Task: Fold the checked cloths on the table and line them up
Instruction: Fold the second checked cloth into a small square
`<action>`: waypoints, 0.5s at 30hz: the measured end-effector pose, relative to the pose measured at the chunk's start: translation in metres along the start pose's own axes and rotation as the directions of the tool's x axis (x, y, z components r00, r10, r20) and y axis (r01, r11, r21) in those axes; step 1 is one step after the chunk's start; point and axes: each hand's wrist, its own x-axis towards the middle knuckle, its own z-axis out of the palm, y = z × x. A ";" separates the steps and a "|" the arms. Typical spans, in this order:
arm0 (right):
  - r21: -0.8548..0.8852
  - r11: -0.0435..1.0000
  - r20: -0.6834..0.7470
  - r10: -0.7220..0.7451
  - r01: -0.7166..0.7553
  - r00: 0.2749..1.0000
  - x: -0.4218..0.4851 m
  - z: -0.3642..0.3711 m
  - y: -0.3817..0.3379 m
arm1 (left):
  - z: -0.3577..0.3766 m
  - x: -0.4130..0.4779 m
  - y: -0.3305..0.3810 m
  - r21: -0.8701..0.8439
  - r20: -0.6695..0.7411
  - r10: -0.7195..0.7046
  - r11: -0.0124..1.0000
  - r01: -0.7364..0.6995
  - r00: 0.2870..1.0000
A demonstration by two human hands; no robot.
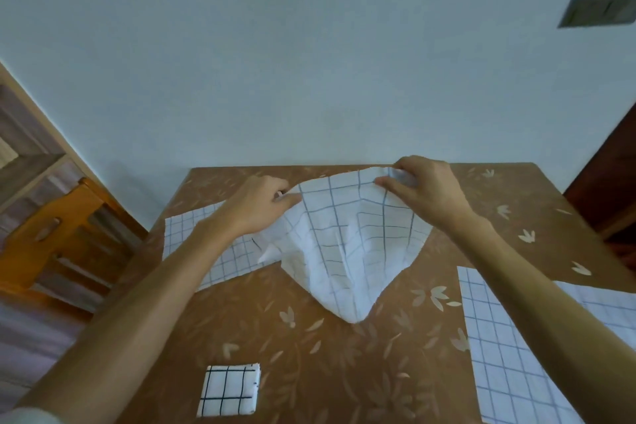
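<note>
Head view. The left hand (256, 205) and right hand (425, 188) each pinch an upper corner of a checked cloth (347, 244), lifted above the far half of the tabletop (309, 348). Each grip is pressed together on fabric. The cloth sags between the hands into a creased V, its lowest point apparently just touching the tabletop, though the wide-angle lens makes contact hard to judge. A second cloth (186, 227) lies flat under the left forearm; a third cloth (499, 337) lies spread at the right edge. One folded cloth (229, 389) sits near the front.

To do this step well, the hands should draw apart until the top edge is taut and the centre crease falls out, then lay the cloth flat on bare tabletop clear of its neighbours. The grid lines serve as guides: matching them edge to edge should give a square fold like the finished one.
</note>
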 end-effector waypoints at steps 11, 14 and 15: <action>0.133 0.991 0.139 -0.029 0.010 0.990 -0.028 0.019 -0.073 | 0.009 -0.021 0.048 -0.637 0.522 -0.252 0.520 0.568 0.815; 0.249 0.967 0.177 0.008 -0.052 0.984 -0.036 0.023 -0.089 | 0.017 -0.024 0.054 -0.722 0.523 -0.230 0.393 0.570 0.821; 0.283 0.955 0.208 0.033 -0.092 0.978 -0.038 0.021 -0.092 | 0.018 -0.025 0.056 -0.743 0.515 -0.225 0.365 0.561 0.827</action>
